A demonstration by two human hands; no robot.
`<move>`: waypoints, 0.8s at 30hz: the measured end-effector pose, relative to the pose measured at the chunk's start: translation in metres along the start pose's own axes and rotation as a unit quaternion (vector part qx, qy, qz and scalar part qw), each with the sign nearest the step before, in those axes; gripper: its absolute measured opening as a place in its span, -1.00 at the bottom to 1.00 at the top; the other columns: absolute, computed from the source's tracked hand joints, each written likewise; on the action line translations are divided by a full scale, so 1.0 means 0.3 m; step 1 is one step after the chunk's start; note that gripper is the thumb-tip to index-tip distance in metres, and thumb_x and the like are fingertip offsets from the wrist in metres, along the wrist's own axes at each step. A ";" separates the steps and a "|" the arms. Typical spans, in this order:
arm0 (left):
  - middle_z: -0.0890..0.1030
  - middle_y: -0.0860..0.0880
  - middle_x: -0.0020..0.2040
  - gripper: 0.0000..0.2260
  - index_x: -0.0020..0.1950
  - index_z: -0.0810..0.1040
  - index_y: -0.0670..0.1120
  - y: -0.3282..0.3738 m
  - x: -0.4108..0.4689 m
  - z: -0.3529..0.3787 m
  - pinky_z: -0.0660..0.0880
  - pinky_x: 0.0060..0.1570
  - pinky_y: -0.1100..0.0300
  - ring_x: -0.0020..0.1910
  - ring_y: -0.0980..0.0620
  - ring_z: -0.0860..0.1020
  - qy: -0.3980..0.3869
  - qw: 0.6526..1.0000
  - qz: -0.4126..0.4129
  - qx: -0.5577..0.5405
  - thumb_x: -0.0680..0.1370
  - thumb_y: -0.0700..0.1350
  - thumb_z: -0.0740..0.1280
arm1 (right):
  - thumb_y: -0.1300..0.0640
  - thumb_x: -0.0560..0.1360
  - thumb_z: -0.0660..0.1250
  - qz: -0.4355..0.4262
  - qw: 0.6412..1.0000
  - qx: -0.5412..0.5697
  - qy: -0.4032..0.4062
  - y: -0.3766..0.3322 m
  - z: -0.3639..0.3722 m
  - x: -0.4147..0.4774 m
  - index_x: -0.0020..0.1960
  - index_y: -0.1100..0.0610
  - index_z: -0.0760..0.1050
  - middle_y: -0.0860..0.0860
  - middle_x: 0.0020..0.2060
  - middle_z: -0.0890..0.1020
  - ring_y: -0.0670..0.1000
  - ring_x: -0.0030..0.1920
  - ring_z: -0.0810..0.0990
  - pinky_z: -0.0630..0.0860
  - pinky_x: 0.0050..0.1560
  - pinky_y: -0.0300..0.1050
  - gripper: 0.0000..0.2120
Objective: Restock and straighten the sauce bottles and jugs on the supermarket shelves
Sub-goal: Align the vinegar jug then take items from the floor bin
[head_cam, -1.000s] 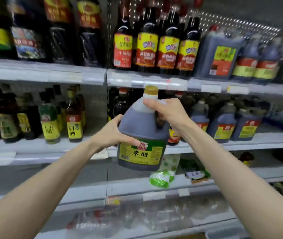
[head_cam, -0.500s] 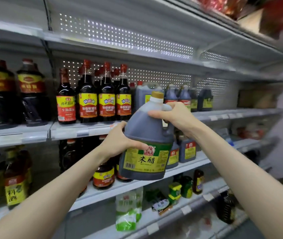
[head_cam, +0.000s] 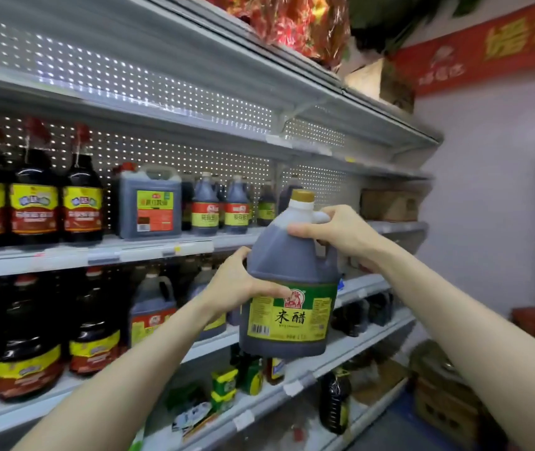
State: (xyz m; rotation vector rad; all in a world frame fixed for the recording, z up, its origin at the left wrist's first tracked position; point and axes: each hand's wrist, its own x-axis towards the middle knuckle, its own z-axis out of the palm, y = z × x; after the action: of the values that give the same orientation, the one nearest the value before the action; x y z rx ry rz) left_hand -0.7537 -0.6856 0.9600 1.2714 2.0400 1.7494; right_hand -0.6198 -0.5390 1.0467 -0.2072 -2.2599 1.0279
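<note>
Now brings the vinegar jug (head_cam: 292, 265) up from below to the lower right of the square jug (head_cam: 150, 203), clasps its handle in the right hand (head_cam: 334, 232), cups its side with the left hand (head_cam: 240, 284), and seemingly heads for the shelf (head_cam: 194, 245) further right.

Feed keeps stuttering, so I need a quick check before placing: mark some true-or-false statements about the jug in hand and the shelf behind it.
1. The left hand and the right hand both hold the dark plastic jug with the green-and-yellow label. True.
2. That jug's cap is red. False: it is tan-gold.
3. The jug stands on a shelf. False: both hands hold it in the air.
4. A square dark jug with a green-and-orange label stands on the grey metal shelf, right of the red-capped dark bottles. True.
</note>
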 end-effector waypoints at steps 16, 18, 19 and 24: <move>0.67 -0.02 0.06 -0.19 0.19 0.43 0.03 -0.081 0.654 0.366 0.60 0.02 -0.08 -0.02 0.00 0.67 -0.066 0.996 0.026 -0.058 0.01 -0.03 0.68 | -0.10 0.32 0.55 0.014 0.997 -0.047 0.051 0.450 -0.353 0.438 -0.37 0.09 0.44 -0.14 -0.55 0.51 -0.19 -0.51 0.44 0.32 -0.41 -0.24 -0.63; 0.65 0.01 0.07 -0.20 0.16 0.42 0.07 -0.121 0.755 0.387 0.61 0.00 -0.01 -0.02 0.05 0.67 -0.057 0.996 0.033 -0.059 0.00 0.00 0.67 | -0.10 0.32 0.55 0.012 0.997 -0.062 0.040 0.501 -0.363 0.534 -0.37 0.09 0.44 -0.14 -0.54 0.51 -0.19 -0.51 0.44 0.32 -0.43 -0.27 -0.63; 0.65 0.03 0.07 -0.21 0.14 0.41 0.08 -0.116 0.765 0.385 0.61 -0.02 0.03 -0.03 0.08 0.66 -0.055 0.997 0.036 -0.050 0.00 0.01 0.67 | -0.11 0.32 0.55 0.013 0.997 -0.068 0.037 0.505 -0.365 0.548 -0.36 0.10 0.44 -0.13 -0.52 0.52 -0.17 -0.49 0.46 0.33 -0.43 -0.28 -0.62; 0.64 0.04 0.04 -0.30 0.15 0.42 0.02 -0.163 0.922 0.395 0.59 -0.10 0.14 -0.05 0.10 0.66 -0.045 0.998 0.029 -0.038 0.11 -0.10 0.67 | -0.11 0.33 0.54 0.007 0.998 -0.066 0.023 0.591 -0.375 0.703 -0.36 0.10 0.45 -0.14 -0.54 0.51 -0.16 -0.46 0.47 0.35 -0.41 -0.29 -0.63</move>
State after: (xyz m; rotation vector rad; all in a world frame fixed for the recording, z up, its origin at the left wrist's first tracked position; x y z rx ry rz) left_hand -0.8767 -0.4081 0.9883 1.3740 1.8889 1.7427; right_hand -0.7366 -0.2669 1.0765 -0.3012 -2.2890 0.8728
